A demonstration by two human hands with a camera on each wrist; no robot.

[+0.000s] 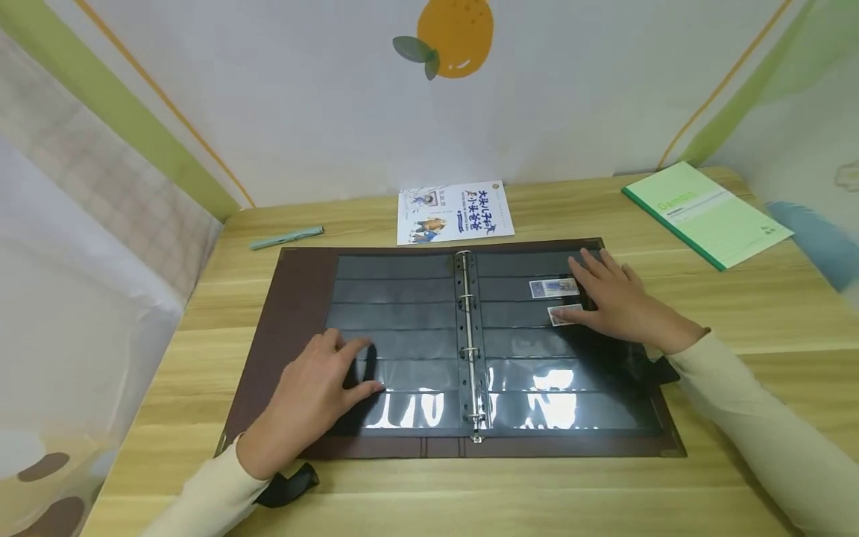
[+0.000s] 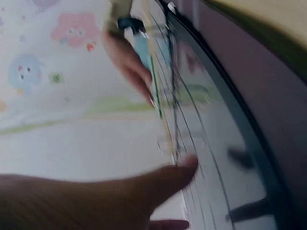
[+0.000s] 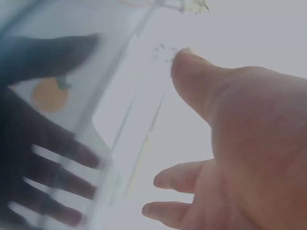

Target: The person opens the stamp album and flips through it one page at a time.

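Stamps sit in the right-hand page of an open brown binder point(image 1: 295, 298) that lies flat in the middle of the wooden table point(image 1: 738, 313): one stamp point(image 1: 554, 287) in an upper pocket strip, a second stamp point(image 1: 562, 314) in the strip below it, partly covered by the right hand point(image 1: 614, 302). That hand lies flat with fingers spread over the page's outer part, fingertips on or just beside the lower stamp; whether it pinches it cannot be told. The left hand point(image 1: 315, 399) rests flat on the left page, fingers loosely spread. Glare whitens the lowest strips. Both wrist views are blurred and show little beyond fingers and sheet. A booklet point(image 1: 454, 212) lies at the table's far edge, a pen point(image 1: 286, 238) toward the far left corner, a green notebook point(image 1: 708, 212) at the far right corner.
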